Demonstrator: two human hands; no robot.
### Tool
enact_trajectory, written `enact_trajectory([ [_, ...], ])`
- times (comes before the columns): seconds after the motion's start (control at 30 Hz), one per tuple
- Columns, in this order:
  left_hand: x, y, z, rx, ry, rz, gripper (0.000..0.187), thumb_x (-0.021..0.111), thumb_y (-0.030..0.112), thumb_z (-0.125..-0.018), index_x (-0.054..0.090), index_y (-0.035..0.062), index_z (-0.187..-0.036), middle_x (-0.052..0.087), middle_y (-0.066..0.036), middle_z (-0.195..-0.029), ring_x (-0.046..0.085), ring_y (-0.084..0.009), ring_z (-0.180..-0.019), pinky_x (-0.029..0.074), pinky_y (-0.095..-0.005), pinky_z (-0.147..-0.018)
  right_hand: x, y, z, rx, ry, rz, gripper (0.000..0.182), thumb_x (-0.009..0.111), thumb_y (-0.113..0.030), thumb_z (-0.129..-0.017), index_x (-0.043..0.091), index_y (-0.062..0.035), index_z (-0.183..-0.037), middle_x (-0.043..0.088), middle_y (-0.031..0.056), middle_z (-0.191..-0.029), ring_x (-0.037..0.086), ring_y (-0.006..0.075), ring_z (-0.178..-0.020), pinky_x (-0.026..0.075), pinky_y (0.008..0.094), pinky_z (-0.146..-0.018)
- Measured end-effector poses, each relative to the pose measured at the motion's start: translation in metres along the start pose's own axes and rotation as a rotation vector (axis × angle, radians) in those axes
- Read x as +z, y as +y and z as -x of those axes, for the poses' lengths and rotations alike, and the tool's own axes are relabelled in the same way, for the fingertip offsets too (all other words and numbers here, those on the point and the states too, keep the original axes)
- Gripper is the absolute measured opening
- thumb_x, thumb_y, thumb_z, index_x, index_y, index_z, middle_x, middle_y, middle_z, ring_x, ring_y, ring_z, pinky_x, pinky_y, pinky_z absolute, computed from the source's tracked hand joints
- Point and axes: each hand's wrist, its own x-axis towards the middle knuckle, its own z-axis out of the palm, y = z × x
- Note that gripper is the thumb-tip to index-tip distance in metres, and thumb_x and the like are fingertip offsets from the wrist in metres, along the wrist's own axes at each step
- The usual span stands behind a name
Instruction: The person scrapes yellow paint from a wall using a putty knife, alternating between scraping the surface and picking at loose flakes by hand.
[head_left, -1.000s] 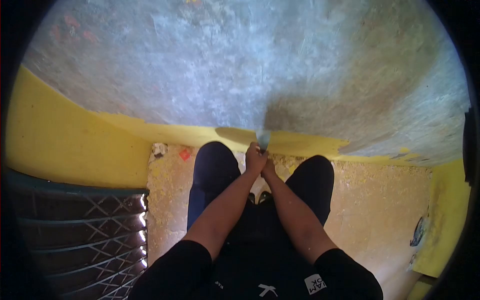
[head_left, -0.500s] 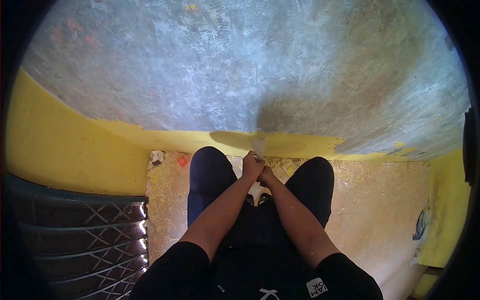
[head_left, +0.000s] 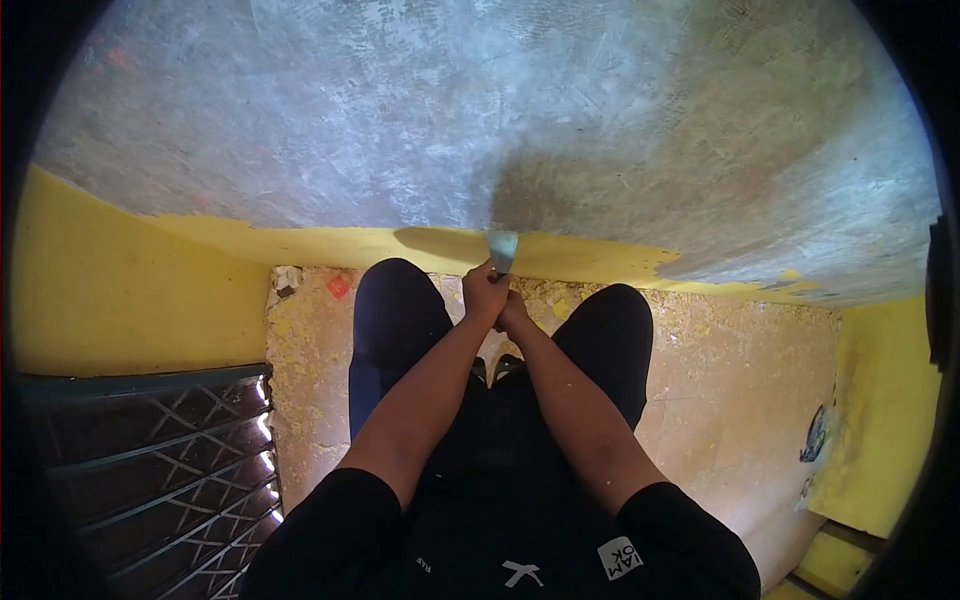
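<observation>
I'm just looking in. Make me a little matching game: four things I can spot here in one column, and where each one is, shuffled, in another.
Things
1. Scraper
2. Red scrap
3. Metal lattice
4. White printed patch

Places
A. On the black shirt
B. At the picture's lower left
C. Held in the person's left hand
D. On the tan floor, near the corner by the yellow wall

Right pairs: 1-C, 2-D, 3-B, 4-A

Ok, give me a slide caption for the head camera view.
Left hand gripping a scraper, right hand close behind, blade at the yellow strip below a grey wall.
</observation>
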Motion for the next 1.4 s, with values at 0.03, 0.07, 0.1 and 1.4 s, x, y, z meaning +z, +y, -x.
enact_trajectory([
  [0.03,-0.001,0.001,-0.003,0.014,-0.03,-0.04,0.024,0.077,0.01,-0.075,0.069,0.0025,-0.097,0.07,-0.013,-0.075,0.066,-0.0172,-0.063,0.051,-0.0314,-0.061,0.0,0.001,-0.002,0.006,0.002,-0.003,0.028,0.066,-0.027,-0.085,0.059,0.0001,-0.08,0.053,0.0067,-0.055,0.049,0.0158,-0.039,0.034,0.0315,-0.035],
  [0.07,-0.001,0.002,-0.004,0.027,-0.062,-0.078,0.022,0.077,0.01,-0.075,0.068,0.0023,-0.094,0.07,-0.013,-0.075,0.066,-0.0169,-0.064,0.05,-0.0311,-0.06,0.0,0.001,-0.004,-0.009,0.015,0.069,0.028,0.066,-0.027,-0.085,0.059,-0.0004,-0.08,0.054,0.007,-0.056,0.049,0.0152,-0.039,0.033,0.0312,-0.034],
  [0.1,-0.001,0.003,-0.005,0.022,-0.067,-0.079,0.022,0.077,0.01,-0.075,0.068,0.0023,-0.094,0.07,-0.013,-0.075,0.066,-0.0169,-0.064,0.05,-0.0311,-0.06,-0.001,0.0,-0.008,-0.023,0.026,0.143,0.028,0.066,-0.028,-0.084,0.059,-0.0009,-0.081,0.054,0.0074,-0.057,0.048,0.0146,-0.038,0.031,0.0309,-0.034],
  [1.4,-0.037,0.031,0.021,0.068,-0.088,-0.177,0.053,0.086,0.025,-0.066,0.065,0.0077,-0.111,0.066,-0.01,-0.072,0.065,-0.0238,-0.067,0.051,-0.0372,-0.065,0.006,-0.024,0.037,-0.17,-0.102,0.725,0.042,0.063,-0.012,-0.079,0.062,-0.0023,-0.12,0.068,0.0132,-0.069,0.065,0.0208,-0.05,0.05,0.0308,-0.041],
])
